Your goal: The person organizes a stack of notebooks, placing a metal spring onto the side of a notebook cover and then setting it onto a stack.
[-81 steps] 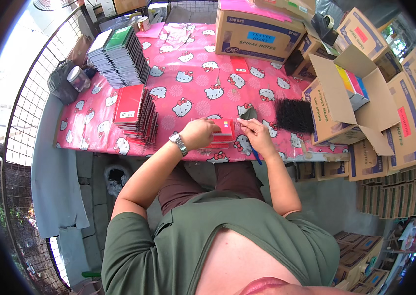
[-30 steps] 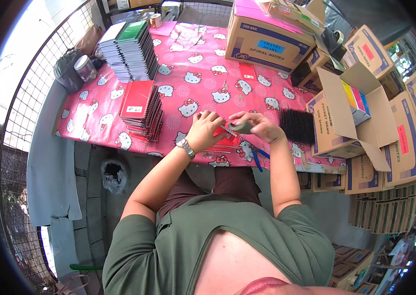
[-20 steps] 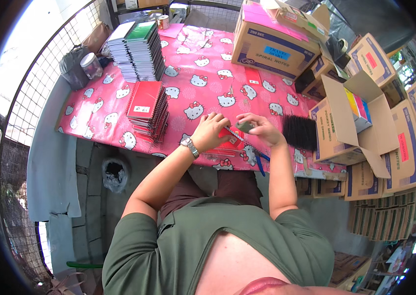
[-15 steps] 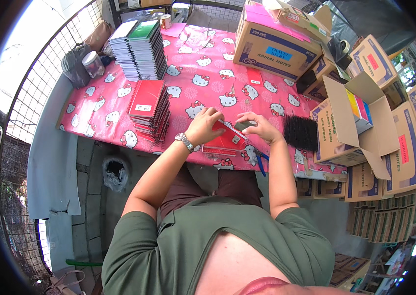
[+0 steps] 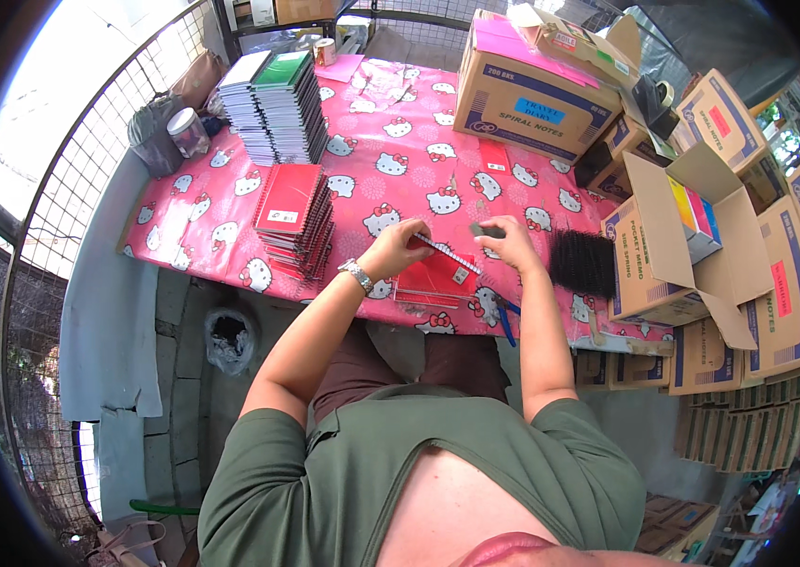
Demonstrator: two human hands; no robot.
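My left hand (image 5: 399, 249) grips the upper left corner of a red notebook (image 5: 445, 268), its thumb and fingers closed on the cover. A pale row of binding runs slantwise along the notebook's upper edge. The notebook is tilted over other red notebooks (image 5: 425, 300) near the table's front edge. Just past its right end, my right hand (image 5: 513, 248) pinches a small dark grey piece (image 5: 488, 231), whose kind I cannot make out. Blue-handled pliers (image 5: 507, 323) lie below my right hand. Beside that hand is a pile of black spiral wires (image 5: 581, 263).
A stack of red notebooks (image 5: 290, 200) stands left of my hands, with taller stacks of green-topped (image 5: 283, 74) and white-topped notebooks (image 5: 243, 74) behind. Cartons crowd the right, including an open box (image 5: 650, 241) and a large box (image 5: 532, 104). A single red notebook (image 5: 493, 157) lies farther back.
My right hand has drawn away from the notebook's binding, still pinching the grey piece. My left hand stays on the notebook, its fingers now lower. The whole view has shifted slightly.
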